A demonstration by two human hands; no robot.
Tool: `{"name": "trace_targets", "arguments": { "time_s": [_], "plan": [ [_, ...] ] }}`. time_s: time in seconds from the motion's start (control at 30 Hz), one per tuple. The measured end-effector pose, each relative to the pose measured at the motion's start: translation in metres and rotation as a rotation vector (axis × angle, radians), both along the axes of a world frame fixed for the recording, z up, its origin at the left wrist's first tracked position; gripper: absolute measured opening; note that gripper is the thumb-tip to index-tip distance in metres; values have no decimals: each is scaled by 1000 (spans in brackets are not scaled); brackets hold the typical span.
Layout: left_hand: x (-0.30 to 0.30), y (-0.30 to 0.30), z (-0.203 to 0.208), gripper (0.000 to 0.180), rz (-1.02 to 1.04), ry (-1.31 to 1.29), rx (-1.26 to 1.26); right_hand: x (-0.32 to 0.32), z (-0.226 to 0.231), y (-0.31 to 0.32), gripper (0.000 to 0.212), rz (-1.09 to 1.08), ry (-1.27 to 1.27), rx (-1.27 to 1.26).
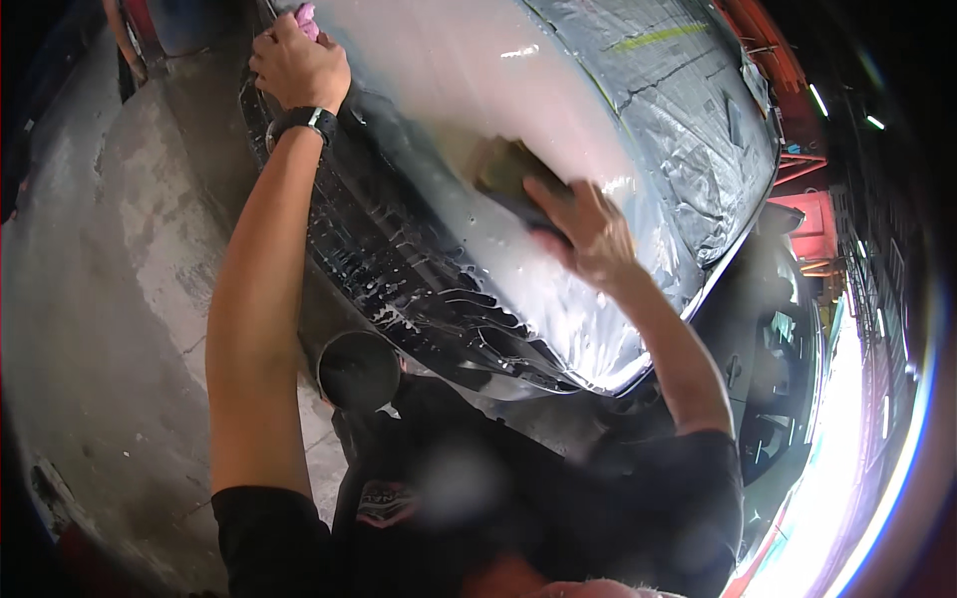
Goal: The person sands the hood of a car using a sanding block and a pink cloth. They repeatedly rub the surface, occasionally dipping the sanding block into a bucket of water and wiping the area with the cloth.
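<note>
Wet car bodywork [469, 75] with a patchy pink, white and grey surface lies in front of me. My right hand [596, 234] grips a dark, flat sanding block [518, 177], its face against the wet panel; both are slightly blurred. Far off at the upper left, my left hand [299, 70] rests by the bodywork's edge, closed around a crumpled pink cloth [306, 20]. Only a bit of that cloth shows past the fingers. A dark watch [309, 122] sits on my left wrist. Whitish suds and drips run down the black lower bodywork [409, 269].
Silvery masking sheet [678, 130] covers the bodywork's far right part. A dark round container [359, 371] stands close by my body. To the right is another dark car [763, 369], with red structures [802, 229] behind it. Stained concrete floor [110, 299] stretches along the left.
</note>
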State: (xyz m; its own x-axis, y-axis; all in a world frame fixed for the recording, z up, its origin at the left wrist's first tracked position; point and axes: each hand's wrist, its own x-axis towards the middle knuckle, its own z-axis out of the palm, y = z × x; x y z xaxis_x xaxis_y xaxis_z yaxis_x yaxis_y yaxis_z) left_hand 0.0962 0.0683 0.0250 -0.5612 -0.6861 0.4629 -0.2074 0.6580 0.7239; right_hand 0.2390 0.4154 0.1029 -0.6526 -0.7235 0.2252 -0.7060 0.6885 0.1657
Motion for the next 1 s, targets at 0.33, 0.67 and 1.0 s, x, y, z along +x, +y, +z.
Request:
{"name": "trace_targets", "arguments": {
  "time_s": [0.33, 0.67, 1.0],
  "plan": [
    [3, 19, 8, 44, -107, 32, 37, -221, 10, -110, 52, -297, 88, -77],
    [-9, -10, -16, 41, 24, 1, -35, -24, -2, -48, 49, -102, 86, -50],
    [-9, 4, -6, 49, -6, 45, -28, -175, -4, -112, 50, -232, 135, -40]
  ]
}}
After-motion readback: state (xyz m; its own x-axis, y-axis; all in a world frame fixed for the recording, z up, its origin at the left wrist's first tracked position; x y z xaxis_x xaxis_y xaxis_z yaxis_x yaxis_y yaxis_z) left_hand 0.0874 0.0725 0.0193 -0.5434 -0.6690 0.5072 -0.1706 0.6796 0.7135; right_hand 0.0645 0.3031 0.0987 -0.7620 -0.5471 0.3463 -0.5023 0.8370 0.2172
